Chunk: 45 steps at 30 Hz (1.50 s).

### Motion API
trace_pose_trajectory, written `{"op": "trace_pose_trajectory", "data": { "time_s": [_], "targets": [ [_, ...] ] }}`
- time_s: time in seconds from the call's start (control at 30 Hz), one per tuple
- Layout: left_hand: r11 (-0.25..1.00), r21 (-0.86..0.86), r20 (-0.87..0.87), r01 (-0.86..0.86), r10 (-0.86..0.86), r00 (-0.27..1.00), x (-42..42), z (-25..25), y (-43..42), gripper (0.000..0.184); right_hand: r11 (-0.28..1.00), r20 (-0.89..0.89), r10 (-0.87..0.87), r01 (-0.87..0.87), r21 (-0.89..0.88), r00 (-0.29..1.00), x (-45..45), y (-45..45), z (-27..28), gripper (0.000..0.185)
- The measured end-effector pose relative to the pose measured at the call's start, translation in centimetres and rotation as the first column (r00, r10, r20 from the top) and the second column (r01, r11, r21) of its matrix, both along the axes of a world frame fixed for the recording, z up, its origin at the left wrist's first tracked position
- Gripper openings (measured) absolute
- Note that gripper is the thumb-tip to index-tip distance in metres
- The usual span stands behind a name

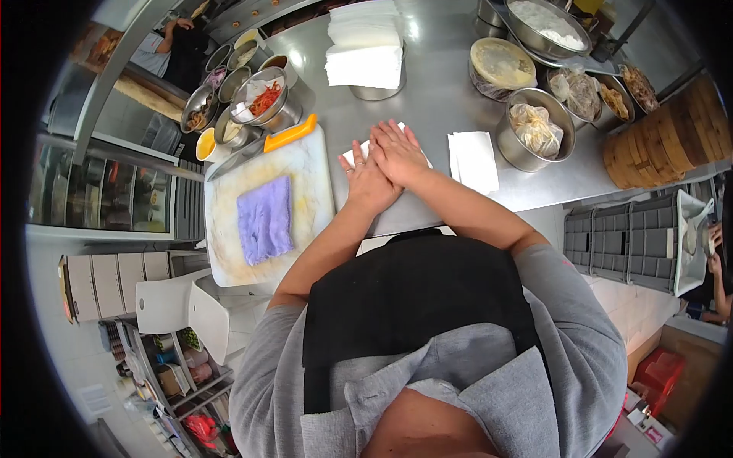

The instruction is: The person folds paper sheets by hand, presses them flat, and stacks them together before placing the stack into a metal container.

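My left hand point(369, 183) lies flat on the steel table with its fingers spread, and a ring shows on one finger. Partly across it rests my right hand point(398, 156), also flat with fingers stretched out. Both press on a white paper sheet point(350, 158), mostly hidden beneath them. To the right lies a small pile of folded white paper point(473, 162). Left of my hands is a white cutting board point(313, 179) carrying a folded purple cloth point(265, 220) and a knife with an orange handle point(291, 134).
A tall stack of white paper point(365, 46) stands beyond my hands. Metal bowls, one with red strips point(266, 99), crowd the back left. A metal pot with a plastic bag point(536, 130) and bamboo steamers point(660, 145) stand right. A grey crate point(622, 237) is below.
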State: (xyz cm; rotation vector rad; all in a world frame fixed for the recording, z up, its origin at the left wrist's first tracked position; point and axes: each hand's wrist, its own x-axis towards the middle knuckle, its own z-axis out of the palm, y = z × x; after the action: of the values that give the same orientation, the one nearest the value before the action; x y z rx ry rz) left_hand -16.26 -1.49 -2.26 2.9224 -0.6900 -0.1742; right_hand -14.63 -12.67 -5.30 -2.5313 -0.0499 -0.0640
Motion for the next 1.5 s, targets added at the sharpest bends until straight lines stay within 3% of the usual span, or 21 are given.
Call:
{"op": "trace_pose_trajectory", "data": {
  "time_s": [0.17, 0.3, 0.37, 0.4, 0.47, 0.5, 0.6, 0.63, 0.67, 0.7, 0.8, 0.87, 0.97, 1.07, 1.17, 1.27, 1.5],
  "targets": [
    [0.997, 0.078, 0.008, -0.006, 0.005, 1.0, 0.2, -0.7, 0.2, 0.105, 0.998, -0.034, -0.008, 0.006, -0.067, 0.999, -0.1, -1.4, 0.4, 0.061],
    [0.991, 0.135, -0.042, 0.007, -0.001, 0.999, -0.3, 1.2, -0.2, 0.096, 0.996, -0.043, -0.031, 0.027, -0.086, 0.999, -3.6, -2.2, 0.0, 0.071],
    [0.991, 0.136, 0.042, -0.002, -0.003, 0.999, 0.6, -1.4, 0.3, 0.096, 0.994, -0.09, -0.035, 0.025, -0.107, 0.995, -5.9, -2.1, 0.9, 0.076],
    [0.991, 0.136, 0.083, -0.007, -0.004, 0.997, 0.7, -2.4, 0.4, 0.096, 0.995, -0.18, -0.014, -0.005, -0.101, 0.984, -6.9, -2.2, 2.0, 0.078],
    [0.995, 0.095, 0.0, 0.005, -0.005, 1.0, -0.1, -0.4, 0.1, 0.097, 0.996, -0.35, 0.026, -0.056, -0.076, 0.936, -8.8, -2.6, 4.2, 0.083],
    [0.997, 0.079, 0.002, 0.006, -0.006, 1.0, -0.2, -0.2, 0.0, 0.097, 0.981, -0.152, -0.027, -0.003, -0.195, 0.988, -9.9, -2.7, 2.3, 0.068],
    [0.997, 0.074, 0.025, 0.033, -0.034, 0.999, -0.1, -0.2, 0.1, 0.101, 0.98, -0.303, 0.169, -0.127, 0.153, 0.938, -11.3, -7.6, 7.6, 0.042],
    [0.995, 0.095, 0.027, 0.039, -0.041, 0.999, -0.2, -0.1, 0.1, 0.101, 0.974, 0.057, -0.057, 0.043, 0.221, 0.997, -12.9, -8.3, 6.8, 0.022],
    [0.992, 0.116, 0.029, 0.045, -0.048, 0.998, -0.1, 0.0, 0.1, 0.102, 0.959, 0.159, -0.225, 0.19, 0.213, 0.961, -13.8, -9.2, 6.3, 0.017],
    [0.989, 0.142, -0.009, 0.046, -0.046, 0.999, 0.0, 0.7, -0.1, 0.102, 0.943, 0.131, -0.294, 0.265, 0.2, 0.947, -14.4, -10.7, 6.3, 0.019],
    [0.968, 0.243, 0.211, 0.055, -0.108, 0.971, -0.8, 2.3, -1.5, 0.08, 0.863, -0.072, -0.457, 0.461, 0.208, 0.887, -15.1, -14.2, 4.8, 0.023],
    [0.959, -0.11, 0.182, 0.261, -0.239, 0.954, -1.0, 2.6, -3.2, 0.056, 0.849, -0.098, -0.51, 0.518, 0.1, 0.855, -15.3, -14.6, 4.1, 0.024],
    [0.718, -0.493, 0.212, 0.492, -0.449, 0.868, -2.0, 2.1, -7.5, 0.025, 0.836, -0.113, -0.54, 0.547, 0.045, 0.834, -15.2, -15.0, 2.9, 0.029],
    [0.673, -0.577, 0.006, 0.463, -0.563, 0.826, -2.5, -0.4, -10.9, 0.024, 0.827, -0.039, -0.553, 0.554, 0.095, 0.833, -15.4, -14.9, 2.1, 0.032],
    [0.808, -0.467, -0.091, 0.36, -0.449, 0.889, -2.4, -1.7, -12.0, 0.026, 0.849, -0.009, -0.524, 0.523, 0.075, 0.852, -15.7, -15.0, 1.7, 0.034],
    [0.838, -0.48, -0.21, 0.258, -0.395, 0.894, -2.3, -1.1, -12.0, 0.032, 0.846, -0.077, -0.525, 0.529, 0.067, 0.848, -15.6, -15.0, 2.2, 0.036],
    [0.791, -0.554, -0.09, 0.261, -0.369, 0.925, -2.6, -2.8, -11.7, 0.047, 0.849, -0.312, -0.468, 0.519, 0.1, 0.826, -14.5, -14.7, 3.2, 0.04]
  ]
}}
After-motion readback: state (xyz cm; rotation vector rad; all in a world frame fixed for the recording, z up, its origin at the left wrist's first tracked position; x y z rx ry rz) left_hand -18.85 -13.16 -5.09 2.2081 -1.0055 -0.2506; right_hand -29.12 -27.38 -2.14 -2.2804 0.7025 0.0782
